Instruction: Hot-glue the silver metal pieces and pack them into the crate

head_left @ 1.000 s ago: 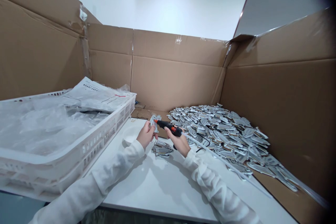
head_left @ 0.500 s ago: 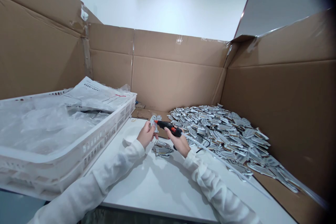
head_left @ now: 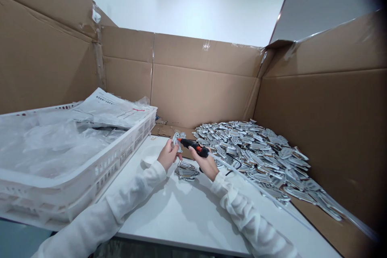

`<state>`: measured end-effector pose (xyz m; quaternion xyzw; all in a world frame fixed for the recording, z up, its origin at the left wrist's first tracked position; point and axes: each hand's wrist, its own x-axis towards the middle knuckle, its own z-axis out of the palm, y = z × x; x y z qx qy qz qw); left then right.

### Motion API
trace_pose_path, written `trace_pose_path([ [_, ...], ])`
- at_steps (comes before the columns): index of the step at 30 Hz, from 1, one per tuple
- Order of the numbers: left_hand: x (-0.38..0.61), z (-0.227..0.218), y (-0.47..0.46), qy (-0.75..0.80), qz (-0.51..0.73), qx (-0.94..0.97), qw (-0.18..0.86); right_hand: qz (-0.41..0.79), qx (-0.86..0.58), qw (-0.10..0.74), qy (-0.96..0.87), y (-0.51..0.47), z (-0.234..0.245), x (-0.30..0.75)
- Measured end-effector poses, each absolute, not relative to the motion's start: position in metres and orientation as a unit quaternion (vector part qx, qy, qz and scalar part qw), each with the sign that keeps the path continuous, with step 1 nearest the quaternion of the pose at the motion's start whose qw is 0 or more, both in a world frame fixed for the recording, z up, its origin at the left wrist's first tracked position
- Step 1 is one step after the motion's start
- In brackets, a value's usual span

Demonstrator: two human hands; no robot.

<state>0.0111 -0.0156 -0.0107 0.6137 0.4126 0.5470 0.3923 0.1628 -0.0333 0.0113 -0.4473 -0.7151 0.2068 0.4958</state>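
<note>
Over the white table (head_left: 181, 219), my left hand (head_left: 168, 155) pinches a small flat grey-white cut-out piece (head_left: 176, 140) and holds it up. My right hand (head_left: 207, 164) is wrapped round a black and orange hot glue gun (head_left: 193, 145). Its orange tip points left and meets or nearly meets the piece. A long pale glue stick (head_left: 242, 175) runs out of the gun's back toward the lower right. Below and between my hands lies a small pile of similar pieces (head_left: 186, 170). The details of the held piece are too small to make out.
A large heap of like pieces (head_left: 248, 149) covers the right side. At left stands a white plastic basket (head_left: 127, 153) with clear bags and a printed white bag (head_left: 111, 107). Cardboard walls (head_left: 205, 84) enclose the table at the back and both sides.
Almost nothing differs: the view has shifted very slightly, while both hands, the glue gun and the held piece keep their positions.
</note>
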Motion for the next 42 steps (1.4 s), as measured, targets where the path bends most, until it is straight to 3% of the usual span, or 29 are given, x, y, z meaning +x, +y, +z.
trace_pose_path([
  [20,0.011,-0.009,-0.018,0.429,0.539,0.613,0.388,0.188,-0.448,0.495,-0.720,-0.037,0.014,0.161],
  [27,0.007,-0.010,-0.015,0.449,0.554,0.609,0.347,0.142,-0.517,0.541,-0.648,-0.022,0.011,0.172],
  [34,0.004,-0.006,-0.019,0.470,0.529,0.650,0.277,0.238,-0.528,0.586,-0.567,-0.014,0.005,0.178],
  [39,0.002,0.001,-0.017,0.453,0.549,0.645,0.279,0.248,-0.530,0.598,-0.548,-0.015,0.005,0.175],
  [42,0.001,0.003,-0.016,0.462,0.583,0.633,0.214,0.254,-0.529,0.591,-0.553,-0.016,0.005,0.173],
])
